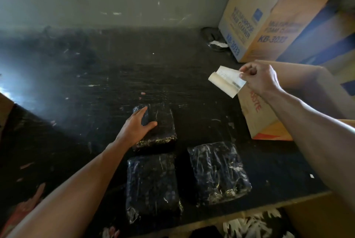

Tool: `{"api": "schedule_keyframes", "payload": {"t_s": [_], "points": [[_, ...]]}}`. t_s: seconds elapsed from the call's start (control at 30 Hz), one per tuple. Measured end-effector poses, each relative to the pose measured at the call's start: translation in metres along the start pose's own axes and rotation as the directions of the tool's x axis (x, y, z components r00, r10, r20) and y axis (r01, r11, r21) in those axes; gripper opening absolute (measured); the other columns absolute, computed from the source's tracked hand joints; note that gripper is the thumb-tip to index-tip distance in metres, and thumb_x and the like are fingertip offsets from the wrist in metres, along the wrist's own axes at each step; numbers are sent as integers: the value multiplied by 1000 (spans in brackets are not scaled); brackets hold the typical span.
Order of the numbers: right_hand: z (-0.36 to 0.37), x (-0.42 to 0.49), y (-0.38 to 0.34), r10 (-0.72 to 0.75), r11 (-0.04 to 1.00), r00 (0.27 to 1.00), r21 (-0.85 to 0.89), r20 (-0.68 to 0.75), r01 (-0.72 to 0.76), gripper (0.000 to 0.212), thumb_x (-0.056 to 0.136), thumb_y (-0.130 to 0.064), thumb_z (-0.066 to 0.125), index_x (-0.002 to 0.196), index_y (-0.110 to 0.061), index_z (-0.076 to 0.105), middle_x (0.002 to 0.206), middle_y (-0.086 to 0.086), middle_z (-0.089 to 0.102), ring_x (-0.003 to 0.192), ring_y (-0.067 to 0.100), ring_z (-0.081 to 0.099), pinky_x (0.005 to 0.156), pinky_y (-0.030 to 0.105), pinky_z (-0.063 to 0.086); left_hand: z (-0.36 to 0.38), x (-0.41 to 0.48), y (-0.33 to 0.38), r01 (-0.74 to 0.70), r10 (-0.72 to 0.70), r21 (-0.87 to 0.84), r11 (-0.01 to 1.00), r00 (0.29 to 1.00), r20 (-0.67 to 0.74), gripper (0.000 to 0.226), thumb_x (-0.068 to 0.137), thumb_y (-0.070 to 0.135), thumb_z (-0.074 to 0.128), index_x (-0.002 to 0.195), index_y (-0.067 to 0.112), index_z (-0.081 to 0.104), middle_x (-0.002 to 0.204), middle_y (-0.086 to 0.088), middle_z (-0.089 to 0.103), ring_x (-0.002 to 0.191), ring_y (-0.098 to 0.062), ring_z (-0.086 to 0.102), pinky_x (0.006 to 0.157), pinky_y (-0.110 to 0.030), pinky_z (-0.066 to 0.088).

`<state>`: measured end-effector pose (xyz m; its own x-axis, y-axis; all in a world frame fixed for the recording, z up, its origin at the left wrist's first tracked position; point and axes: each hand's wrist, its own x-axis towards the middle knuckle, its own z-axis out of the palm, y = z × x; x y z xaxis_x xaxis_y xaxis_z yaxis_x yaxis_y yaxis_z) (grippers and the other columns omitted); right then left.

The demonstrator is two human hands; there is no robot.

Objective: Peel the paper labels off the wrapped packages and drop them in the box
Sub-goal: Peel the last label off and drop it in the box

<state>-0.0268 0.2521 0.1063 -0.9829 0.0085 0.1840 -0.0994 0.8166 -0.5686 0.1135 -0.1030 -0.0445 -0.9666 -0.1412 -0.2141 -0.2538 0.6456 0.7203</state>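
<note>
Head view: pinches the peeled label [226,81] in the right hand [259,78], just beside the red-printed box [269,128], with the left hand [138,126] flat on the far package [161,132]. Probably mid-drop: needs carrying over the box's rim, then release. Open table [134,65] beneath; tall cartons [249,17] close behind.

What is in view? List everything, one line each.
wrapped packages: three, black under clear film, on the table; one far, two near.
open box: one, brown with red print, table's right side.
paper label: one, white, curled, held up by the open box.
foam cleaner carton: one or two, tan and blue, far right.
table: one, black, scuffed.
left hand: one, resting on the far package.
right hand: one, pinching the label.
</note>
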Motion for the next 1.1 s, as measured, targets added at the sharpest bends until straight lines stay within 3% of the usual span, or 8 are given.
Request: {"api": "schedule_keyframes", "payload": {"t_s": [0.1, 0.17, 0.33, 0.4, 0.53, 0.7, 0.83, 1.1], "points": [[-28, 6, 24, 59, 998, 997, 22, -51, -58, 16, 88, -16, 76, 104, -17, 76, 100, -2, 70, 90, 14, 63, 83, 35, 56, 9, 6, 31, -39, 39, 2, 999, 999, -3, 79, 88, 49, 66, 153, 25, 29, 153, -3, 39, 139, -20, 38, 113, -41, 35], [-46, 8, 42, 99, 995, 992, 31, -82, -97, 18, 85, -17, 78, 104, -16, 77, 96, -2, 71, 93, 18, 67, 92, 45, 56, 21, 11, 57, -61, 61, 17, 998, 998, -4, 77, 89, 48, 65, 153, 26, 30, 154, -4, 37, 141, -21, 36, 114, -40, 33], [-100, 17, 85, 112, 994, 986, 29, -124, -109, 24, 84, -11, 79, 108, -11, 73, 97, 10, 74, 96, 22, 66, 90, 33, 50, 64, 27, 142, -125, 126, -24, 992, 991, 32, 75, 90, 47, 65, 153, 27, 29, 156, 0, 35, 142, -17, 33, 114, -37, 29], [-123, 22, 104, 130, 991, 983, 40, -131, -126, 30, 84, -11, 79, 112, -13, 70, 104, 11, 74, 105, 24, 65, 92, 38, 50, 87, 33, 180, -168, 169, -26, 986, 984, 62, 75, 89, 48, 64, 153, 29, 29, 156, 2, 35, 142, -16, 32, 115, -37, 29], [-164, 36, 144, 126, 992, 974, 31, -186, -122, 18, 87, -8, 75, 105, -5, 75, 113, 14, 71, 97, 18, 58, 78, 32, 47, 134, 46, 263, -245, 248, -41, 969, 963, 108, 74, 91, 45, 64, 153, 28, 28, 158, 2, 31, 144, -15, 29, 114, -38, 29], [-189, 54, 202, 114, 993, 971, 30, -212, -110, 6, 85, -9, 77, 91, -10, 76, 105, 10, 73, 98, 21, 63, 78, 36, 54, 198, 63, 345, -326, 328, -39, 945, 939, 103, 76, 91, 43, 64, 154, 21, 27, 157, 0, 30, 145, -17, 28, 114, -44, 31], [-188, 70, 243, 119, 993, 972, 30, -203, -116, 2, 86, -10, 76, 87, -12, 76, 104, 8, 73, 99, 22, 66, 80, 37, 58, 246, 74, 373, -318, 316, 41, 947, 947, 55, 84, 88, 54, 61, 154, 21, 21, 161, -2, 22, 148, -22, 20, 114, -51, 30], [-164, 99, 300, 203, 979, 972, 57, -117, -197, 9, 85, -12, 76, 89, -16, 68, 104, 3, 68, 95, 23, 64, 80, 47, 60, 302, 85, 389, -343, 353, 283, 896, 936, 16, 80, 93, 62, 46, 155, 20, 18, 164, -4, 11, 151, -23, 2, 120, -44, 6]]}}
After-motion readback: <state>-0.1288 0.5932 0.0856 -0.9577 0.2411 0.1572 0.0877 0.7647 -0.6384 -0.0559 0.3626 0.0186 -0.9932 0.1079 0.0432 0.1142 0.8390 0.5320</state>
